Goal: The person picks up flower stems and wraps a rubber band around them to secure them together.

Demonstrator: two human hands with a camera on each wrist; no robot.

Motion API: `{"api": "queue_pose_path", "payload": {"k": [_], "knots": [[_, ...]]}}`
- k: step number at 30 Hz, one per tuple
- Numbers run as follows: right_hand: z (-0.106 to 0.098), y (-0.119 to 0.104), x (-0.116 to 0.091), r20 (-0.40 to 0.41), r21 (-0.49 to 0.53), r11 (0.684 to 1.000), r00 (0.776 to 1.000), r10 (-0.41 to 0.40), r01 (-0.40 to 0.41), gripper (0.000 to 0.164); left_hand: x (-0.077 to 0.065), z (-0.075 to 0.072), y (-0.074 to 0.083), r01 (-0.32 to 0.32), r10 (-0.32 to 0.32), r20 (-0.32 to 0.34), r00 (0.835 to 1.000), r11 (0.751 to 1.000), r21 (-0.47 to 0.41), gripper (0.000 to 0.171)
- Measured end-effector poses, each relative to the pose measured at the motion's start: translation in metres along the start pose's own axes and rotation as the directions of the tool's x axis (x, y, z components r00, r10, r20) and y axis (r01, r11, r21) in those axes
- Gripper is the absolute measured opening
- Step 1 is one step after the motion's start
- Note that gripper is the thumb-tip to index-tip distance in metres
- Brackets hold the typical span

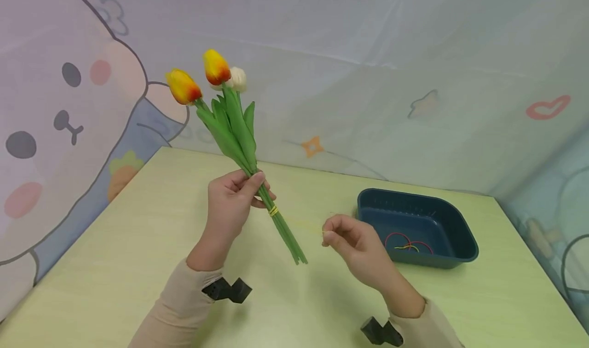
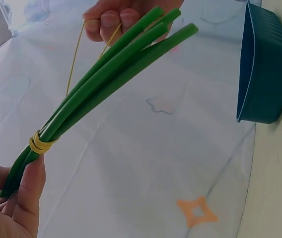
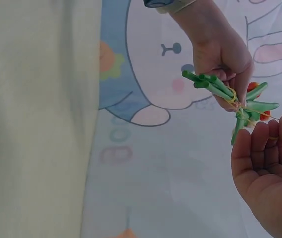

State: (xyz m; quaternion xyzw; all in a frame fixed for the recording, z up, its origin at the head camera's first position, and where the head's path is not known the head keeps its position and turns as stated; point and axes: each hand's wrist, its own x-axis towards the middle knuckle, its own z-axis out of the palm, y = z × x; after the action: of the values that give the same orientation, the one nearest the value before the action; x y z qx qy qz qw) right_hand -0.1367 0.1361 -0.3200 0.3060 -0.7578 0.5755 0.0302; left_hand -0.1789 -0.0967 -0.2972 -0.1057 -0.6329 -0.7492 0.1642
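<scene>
My left hand (image 1: 227,200) grips a small bunch of tulips (image 1: 236,133) by the green stems, held tilted above the table. Two blooms are yellow and orange, with white ones partly hidden behind them. A yellow rubber band (image 2: 40,144) is wound around the stems just below the left thumb. From there a loop of it stretches out to my right hand (image 1: 359,246), whose thumb and fingers pinch its far end. The bare stem ends (image 2: 173,29) hang free below the band, in front of the right fingers in the left wrist view.
Behind my right hand stands a dark blue plastic basket (image 1: 409,200). Red bands (image 1: 398,235) and a yellow band (image 1: 407,247) lie inside it. The pale table (image 1: 294,302) ends at a wall sheet (image 1: 322,82) printed with cartoons.
</scene>
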Motion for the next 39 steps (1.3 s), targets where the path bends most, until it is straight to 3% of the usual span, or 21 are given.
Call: {"api": "queue_pose_path", "payload": {"k": [8,15,27,35,39], "knots": [[0.006,0.000,-0.011,0.006,0.028,0.991,0.991,-0.133,0.133,0.005,0.000,-0.001,0.000,-0.111,0.107,-0.089,0.990,0.993,-0.041,0.017],[0.014,0.003,-0.018,-0.036,0.007,0.991,0.990,-0.133,0.134,0.008,0.001,0.001,-0.002,-0.195,0.181,-0.168,0.969,0.978,-0.072,0.019],[0.029,0.009,-0.021,-0.083,0.030,0.987,0.984,-0.155,0.158,0.008,0.002,0.002,-0.003,-0.187,0.159,-0.246,0.956,0.978,-0.092,0.017],[0.038,0.010,-0.022,-0.121,-0.004,0.991,0.984,-0.131,0.132,0.005,0.001,0.002,-0.006,-0.145,0.107,-0.282,0.953,0.983,-0.116,0.016],[0.041,0.011,-0.021,-0.129,0.000,0.987,0.979,-0.159,0.160,0.001,-0.001,0.005,-0.006,-0.112,0.071,-0.299,0.952,0.986,-0.124,0.016]]}}
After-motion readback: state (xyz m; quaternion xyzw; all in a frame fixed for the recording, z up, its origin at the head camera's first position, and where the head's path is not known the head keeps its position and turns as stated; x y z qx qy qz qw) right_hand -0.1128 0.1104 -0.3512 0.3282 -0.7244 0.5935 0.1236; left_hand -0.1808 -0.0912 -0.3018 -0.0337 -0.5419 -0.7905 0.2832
